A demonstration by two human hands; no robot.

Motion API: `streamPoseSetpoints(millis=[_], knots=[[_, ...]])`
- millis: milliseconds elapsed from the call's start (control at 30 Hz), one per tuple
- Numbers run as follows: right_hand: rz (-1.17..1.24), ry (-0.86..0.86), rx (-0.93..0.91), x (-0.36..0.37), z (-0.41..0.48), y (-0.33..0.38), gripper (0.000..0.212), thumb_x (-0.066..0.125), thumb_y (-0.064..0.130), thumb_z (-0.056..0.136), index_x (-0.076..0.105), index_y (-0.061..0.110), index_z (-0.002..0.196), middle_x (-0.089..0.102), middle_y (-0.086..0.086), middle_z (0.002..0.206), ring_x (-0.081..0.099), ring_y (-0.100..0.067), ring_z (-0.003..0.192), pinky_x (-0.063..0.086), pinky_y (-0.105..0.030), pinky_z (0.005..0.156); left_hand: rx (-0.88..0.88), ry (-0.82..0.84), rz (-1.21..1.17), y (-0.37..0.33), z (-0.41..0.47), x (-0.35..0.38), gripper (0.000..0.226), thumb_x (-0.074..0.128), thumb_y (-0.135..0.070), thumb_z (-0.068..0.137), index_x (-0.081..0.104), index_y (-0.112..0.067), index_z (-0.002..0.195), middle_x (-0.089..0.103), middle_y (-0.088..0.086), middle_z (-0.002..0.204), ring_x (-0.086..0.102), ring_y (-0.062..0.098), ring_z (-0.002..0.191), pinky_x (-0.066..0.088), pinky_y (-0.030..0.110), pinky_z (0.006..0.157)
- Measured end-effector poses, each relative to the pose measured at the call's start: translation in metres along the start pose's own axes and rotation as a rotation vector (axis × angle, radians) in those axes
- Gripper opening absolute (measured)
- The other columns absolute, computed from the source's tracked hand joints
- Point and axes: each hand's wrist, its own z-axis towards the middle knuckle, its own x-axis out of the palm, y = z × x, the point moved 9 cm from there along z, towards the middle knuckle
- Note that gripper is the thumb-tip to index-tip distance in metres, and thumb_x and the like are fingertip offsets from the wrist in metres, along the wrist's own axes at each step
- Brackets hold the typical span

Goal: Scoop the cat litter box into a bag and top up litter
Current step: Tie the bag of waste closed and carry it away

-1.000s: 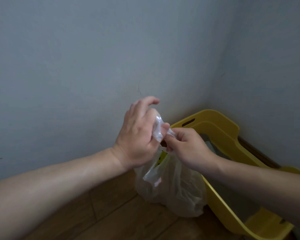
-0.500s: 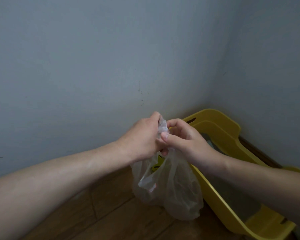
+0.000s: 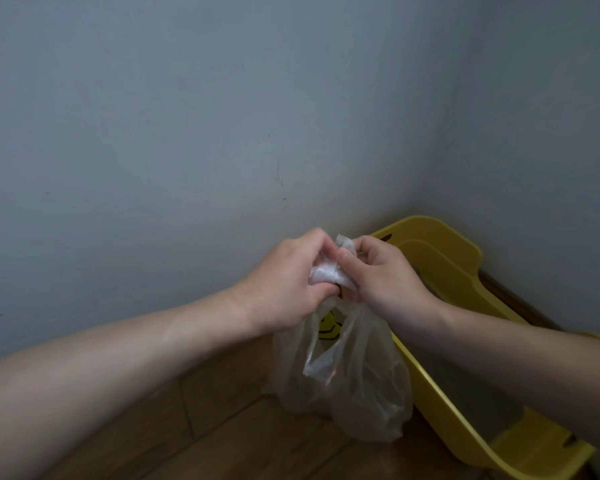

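Observation:
A thin translucent plastic bag [image 3: 357, 386] hangs above the wooden floor, bulging at the bottom, with a yellow smiley print near its top. My left hand [image 3: 284, 282] and my right hand [image 3: 385, 275] meet at the bag's gathered neck [image 3: 329, 271], and both pinch the twisted plastic there. To the right stands the yellow litter box [image 3: 444, 261] in the room's corner, its grey litter [image 3: 465, 382] partly hidden by my right forearm.
Grey walls [image 3: 187, 133] close off the left and the right and meet in a corner behind the litter box. A wooden floor [image 3: 205, 431] lies under the bag and to its left. The box's low front lip [image 3: 534, 452] is at the lower right.
Both hands have drawn closer at the bag's neck. The left hand's raised fingers have come down onto the twisted plastic. The bag has barely shifted.

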Motion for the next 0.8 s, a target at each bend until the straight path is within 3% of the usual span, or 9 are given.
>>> streamPoseSetpoints(millis=[133,200,300,367,433,500,567,667,800], knots=[[0.033,0.003,0.048,-0.001,0.002,-0.006,0.022,0.065,0.03,0.094,0.054,0.023,0.112,0.072,-0.017,0.09,0.063,-0.013,0.064,0.05,-0.028,0.058,0.099,-0.044,0.199,-0.009,-0.001,0.0,0.008,0.068,-0.02,0.087,0.067,-0.017,0.094,0.065,0.0,0.09,0.061,0.018,0.087,0.044,0.025,0.074],[0.084,0.037,0.031,-0.001,0.002,-0.003,0.029,0.07,0.02,0.09,0.052,0.019,0.113,0.07,-0.015,0.086,0.062,-0.012,0.066,0.049,-0.028,0.062,0.048,-0.014,0.229,-0.005,0.001,0.002,0.008,0.062,-0.022,0.092,0.068,-0.017,0.094,0.056,-0.001,0.089,0.056,0.019,0.087,0.044,0.031,0.077],[0.081,0.118,-0.038,0.002,-0.002,0.004,0.037,0.076,0.006,0.072,0.057,0.013,0.103,0.063,-0.006,0.079,0.059,-0.014,0.068,0.048,-0.031,0.066,-0.087,0.043,0.173,0.006,0.004,0.001,0.009,0.061,-0.026,0.093,0.069,-0.024,0.089,0.053,-0.007,0.081,0.051,0.012,0.078,0.038,0.026,0.068],[-0.001,0.102,-0.089,0.0,-0.003,0.005,0.027,0.074,0.0,0.074,0.061,0.012,0.094,0.062,-0.006,0.079,0.058,-0.015,0.069,0.047,-0.033,0.066,-0.2,0.087,0.088,0.017,0.005,0.004,0.013,0.064,-0.024,0.092,0.066,-0.026,0.079,0.056,-0.011,0.068,0.05,0.007,0.064,0.036,0.025,0.057],[-0.055,0.064,-0.143,-0.004,-0.004,0.008,0.018,0.073,0.0,0.079,0.064,0.013,0.086,0.064,-0.007,0.076,0.057,-0.015,0.068,0.048,-0.035,0.064,-0.33,0.135,-0.113,0.028,0.003,0.011,0.018,0.066,-0.016,0.09,0.066,-0.022,0.074,0.059,-0.005,0.064,0.05,0.009,0.061,0.037,0.025,0.057],[-0.059,0.032,-0.178,-0.007,-0.004,0.009,0.015,0.075,0.003,0.079,0.066,0.014,0.081,0.068,-0.013,0.08,0.062,-0.025,0.071,0.052,-0.045,0.068,-0.425,0.167,-0.346,0.035,-0.001,0.017,0.013,0.066,-0.007,0.088,0.071,-0.013,0.078,0.064,0.005,0.071,0.054,0.015,0.067,0.04,0.028,0.065],[-0.076,-0.003,-0.196,-0.011,-0.003,0.009,0.013,0.077,0.005,0.079,0.068,0.014,0.079,0.069,-0.014,0.085,0.065,-0.032,0.079,0.054,-0.049,0.075,-0.465,0.202,-0.483,0.035,-0.003,0.019,0.009,0.064,-0.001,0.087,0.071,-0.007,0.087,0.065,0.007,0.074,0.056,0.015,0.066,0.041,0.024,0.061],[-0.208,-0.073,-0.225,-0.018,-0.001,0.008,0.016,0.081,0.011,0.078,0.071,0.023,0.075,0.064,-0.002,0.085,0.058,-0.021,0.073,0.052,-0.039,0.067,-0.522,0.236,-0.581,0.035,-0.006,0.022,0.02,0.059,0.004,0.087,0.065,-0.014,0.092,0.06,0.004,0.072,0.05,0.011,0.056,0.034,0.019,0.044],[-0.146,-0.023,-0.198,-0.014,-0.003,0.006,0.011,0.081,0.014,0.08,0.072,0.019,0.082,0.064,0.0,0.073,0.053,-0.007,0.063,0.047,-0.026,0.058,-0.579,0.205,-0.733,0.041,-0.006,0.025,0.027,0.052,0.01,0.087,0.055,-0.016,0.096,0.053,0.008,0.075,0.043,0.012,0.053,0.026,0.02,0.04]])
